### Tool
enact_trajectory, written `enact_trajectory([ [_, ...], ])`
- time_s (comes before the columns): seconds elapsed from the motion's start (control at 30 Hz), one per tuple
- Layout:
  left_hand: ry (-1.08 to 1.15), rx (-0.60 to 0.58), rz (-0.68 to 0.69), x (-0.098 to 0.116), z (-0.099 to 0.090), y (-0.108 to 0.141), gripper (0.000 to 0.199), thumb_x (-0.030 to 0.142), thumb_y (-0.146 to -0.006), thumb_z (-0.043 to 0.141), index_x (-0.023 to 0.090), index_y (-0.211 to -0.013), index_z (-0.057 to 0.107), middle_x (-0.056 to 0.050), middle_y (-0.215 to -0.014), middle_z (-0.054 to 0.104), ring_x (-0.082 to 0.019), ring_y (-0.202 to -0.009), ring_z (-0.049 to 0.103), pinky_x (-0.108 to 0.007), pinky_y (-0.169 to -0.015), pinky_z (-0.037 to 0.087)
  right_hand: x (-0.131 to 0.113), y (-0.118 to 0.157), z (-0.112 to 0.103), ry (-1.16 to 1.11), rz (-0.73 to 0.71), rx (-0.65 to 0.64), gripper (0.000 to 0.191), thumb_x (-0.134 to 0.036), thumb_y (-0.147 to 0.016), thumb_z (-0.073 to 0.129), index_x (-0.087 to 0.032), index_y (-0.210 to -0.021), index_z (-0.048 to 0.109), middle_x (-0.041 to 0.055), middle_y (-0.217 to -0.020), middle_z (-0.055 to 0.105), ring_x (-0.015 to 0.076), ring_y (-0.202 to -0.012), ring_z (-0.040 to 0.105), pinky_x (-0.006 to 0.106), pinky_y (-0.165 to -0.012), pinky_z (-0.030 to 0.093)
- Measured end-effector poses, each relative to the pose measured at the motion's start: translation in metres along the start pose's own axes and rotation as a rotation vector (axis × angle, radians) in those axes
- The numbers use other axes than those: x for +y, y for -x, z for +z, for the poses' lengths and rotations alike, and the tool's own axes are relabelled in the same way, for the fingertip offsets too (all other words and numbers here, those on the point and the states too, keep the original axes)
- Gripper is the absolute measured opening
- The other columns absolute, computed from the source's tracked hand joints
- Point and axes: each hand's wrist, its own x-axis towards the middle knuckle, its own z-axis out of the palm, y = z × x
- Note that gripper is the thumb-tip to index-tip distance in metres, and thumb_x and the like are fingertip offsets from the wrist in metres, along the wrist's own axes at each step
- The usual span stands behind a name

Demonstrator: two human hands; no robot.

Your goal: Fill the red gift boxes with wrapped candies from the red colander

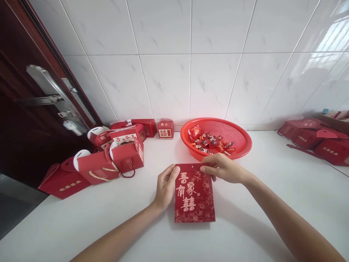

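While left hand (165,185) pinches red packet (200,203), right hand (225,168) grips corner; rear grip unclear

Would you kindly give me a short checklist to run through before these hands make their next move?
1. Left hand on the packet: ok, its thumb lies over the upper left corner.
2. Right hand on the packet: ok, its thumb lies near the upper right corner.
3. One hand free: not ok, both hold the packet.
4. Packet's inside: cannot tell, only its printed front shows.
5. Basket within reach: seems ok, it sits just beyond the right hand, with sweets inside.
6. Boxes on the left apart from the hands: ok, there is a gap between.
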Motion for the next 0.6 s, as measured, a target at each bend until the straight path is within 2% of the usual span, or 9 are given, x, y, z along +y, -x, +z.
enact_trajectory([
  [0.17, 0.092, -0.142, -0.047, -0.002, -0.002, 0.001, 0.031, 0.050, -0.089, 0.063, 0.019, -0.095, 0.066, -0.002, -0.087, 0.072, -0.020, -0.080, 0.066, -0.031, -0.074, 0.053, -0.003, 0.001, -0.002, 0.069, -0.035, 0.105, 0.034, -0.043, -0.091, 0.058, -0.018, -0.069, 0.057, 0.0004, -0.064, 0.055, 0.0118, -0.054, 0.054, 0.024, -0.048, 0.046],
  [0.33, 0.046, -0.193, -0.023, -0.005, -0.001, -0.001, 0.027, 0.041, -0.090, 0.066, 0.022, -0.110, 0.063, -0.004, -0.111, 0.072, -0.022, -0.100, 0.066, -0.031, -0.089, 0.052, -0.003, 0.001, -0.005, 0.181, -0.077, 0.230, 0.034, -0.040, -0.093, 0.054, -0.018, -0.067, 0.056, 0.0001, -0.063, 0.056, 0.0123, -0.057, 0.051, 0.026, -0.054, 0.043],
  [0.43, 0.035, -0.181, -0.056, -0.008, 0.000, -0.002, 0.027, 0.041, -0.091, 0.066, 0.021, -0.110, 0.063, -0.005, -0.113, 0.071, -0.022, -0.101, 0.065, -0.030, -0.089, 0.052, -0.002, 0.001, -0.005, 0.199, -0.073, 0.231, 0.032, -0.040, -0.093, 0.054, -0.018, -0.070, 0.058, 0.0008, -0.066, 0.059, 0.0132, -0.060, 0.052, 0.026, -0.056, 0.043],
  [0.6, 0.032, -0.164, -0.060, -0.013, 0.000, 0.000, 0.028, 0.043, -0.091, 0.066, 0.020, -0.108, 0.064, -0.006, -0.108, 0.072, -0.021, -0.095, 0.065, -0.031, -0.085, 0.053, -0.003, 0.003, -0.007, 0.202, -0.040, 0.156, 0.035, -0.042, -0.094, 0.054, -0.018, -0.070, 0.058, 0.0016, -0.065, 0.061, 0.0143, -0.061, 0.057, 0.027, -0.056, 0.044],
])
